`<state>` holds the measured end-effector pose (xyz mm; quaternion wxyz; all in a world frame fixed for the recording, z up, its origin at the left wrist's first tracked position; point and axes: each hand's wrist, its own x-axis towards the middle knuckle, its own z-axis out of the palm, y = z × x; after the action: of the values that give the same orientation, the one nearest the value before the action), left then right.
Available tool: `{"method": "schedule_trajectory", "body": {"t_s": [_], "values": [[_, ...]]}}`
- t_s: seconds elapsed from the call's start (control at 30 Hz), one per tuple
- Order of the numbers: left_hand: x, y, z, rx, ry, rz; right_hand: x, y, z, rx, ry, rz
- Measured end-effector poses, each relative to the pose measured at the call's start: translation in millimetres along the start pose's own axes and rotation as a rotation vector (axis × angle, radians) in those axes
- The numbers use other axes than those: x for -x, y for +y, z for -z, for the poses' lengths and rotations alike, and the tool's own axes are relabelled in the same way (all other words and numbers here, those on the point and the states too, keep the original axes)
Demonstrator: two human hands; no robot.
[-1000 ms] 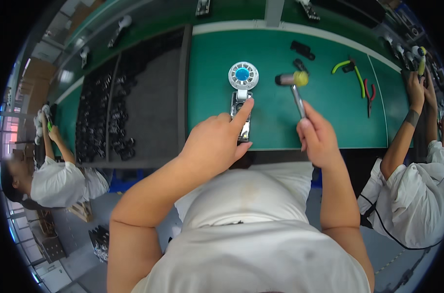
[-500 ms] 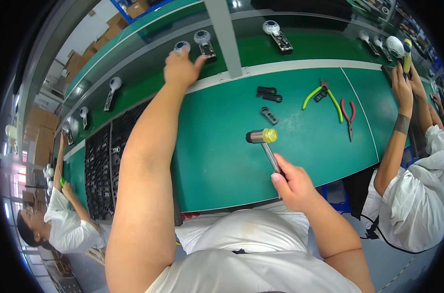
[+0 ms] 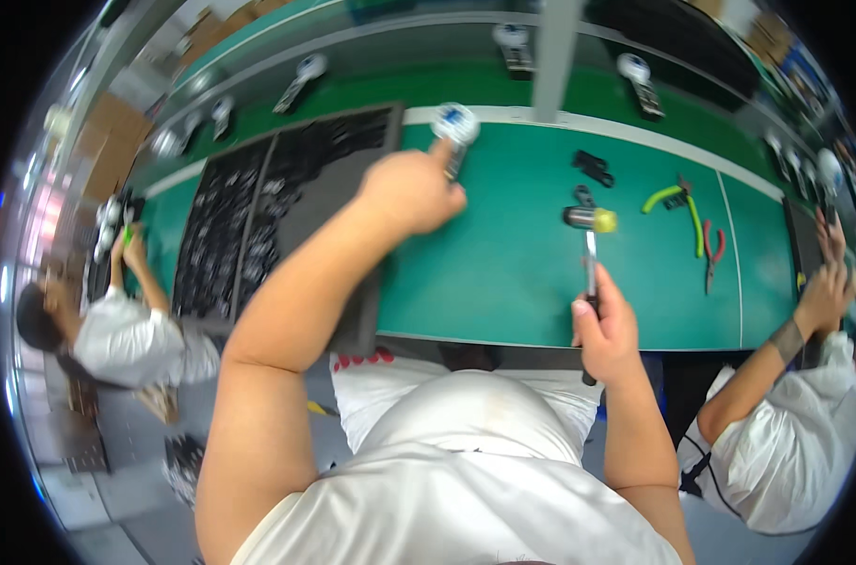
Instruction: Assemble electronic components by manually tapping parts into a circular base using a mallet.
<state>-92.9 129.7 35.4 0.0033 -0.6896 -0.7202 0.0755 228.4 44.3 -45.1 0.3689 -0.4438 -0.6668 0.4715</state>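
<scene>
"Left grip first: what is in it?"

"It is closed on the white round-headed device, fingers around the narrow body below the head. Blur hides the exact finger contact."

"Where does that device sit?"

"Upper centre of the frame, at the far edge of the green tabletop. Its long axis runs nearly up and down the picture, round head uppermost. Whether it touches the surface, I cannot tell."

"And the right grip?"

"Clasped around the handle of a mallet, right of centre. The handle points up the frame; the head lies crosswise, dark end left, yellow end right."

"So how do the two things relate?"

"From the mallet's head, the device lies up and to the left, well apart, with bare green between. The left hand is the nearer one. Small black parts lie just above the mallet's head; green-handled pliers lie further right."
</scene>
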Motion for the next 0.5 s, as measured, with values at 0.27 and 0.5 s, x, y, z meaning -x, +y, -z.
{"method": "schedule_trajectory", "body": {"t_s": [0.27, 0.5], "values": [[148.8, 27.6, -30.7, 0.319, -0.091, -0.147, -15.7, -30.4, 2.2, 0.654, -0.088, 0.055], [180.0, -107.2, -17.7, 0.268, 0.167, -0.010, -28.3, -25.9, 3.7, 0.953, 0.006, 0.189]]}}
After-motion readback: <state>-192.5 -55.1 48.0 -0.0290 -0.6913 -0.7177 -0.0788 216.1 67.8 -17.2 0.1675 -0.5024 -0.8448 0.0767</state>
